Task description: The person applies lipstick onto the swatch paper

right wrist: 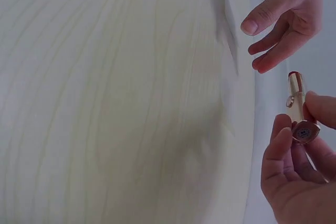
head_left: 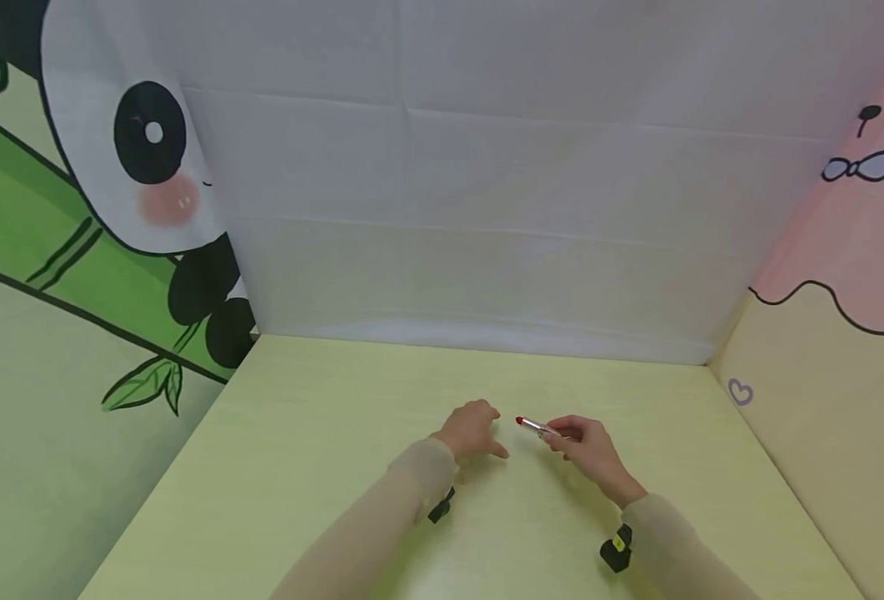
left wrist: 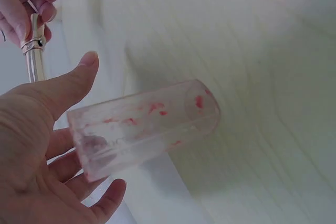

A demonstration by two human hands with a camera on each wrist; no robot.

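My right hand (head_left: 590,454) pinches a lipstick (head_left: 535,427) by its base, above the table. Its red tip points toward my left hand (head_left: 471,429), and the tube is silver or gold. The left fingers are spread, with the thumb held apart from them. In the left wrist view, a clear cap (left wrist: 142,129) smeared with red appears just in front of the left fingers. Whether this cap touches the fingers or the table I cannot tell. It does not show in the head view. The right wrist view shows the lipstick's dark end label (right wrist: 304,132).
A pale yellow table (head_left: 322,400) lies under both hands. A white sheet (head_left: 486,183) rises behind it. Printed side walls stand left and right, with a panda (head_left: 97,108) and a pink figure (head_left: 861,242). Small black devices (head_left: 616,550) hang at both wrists.
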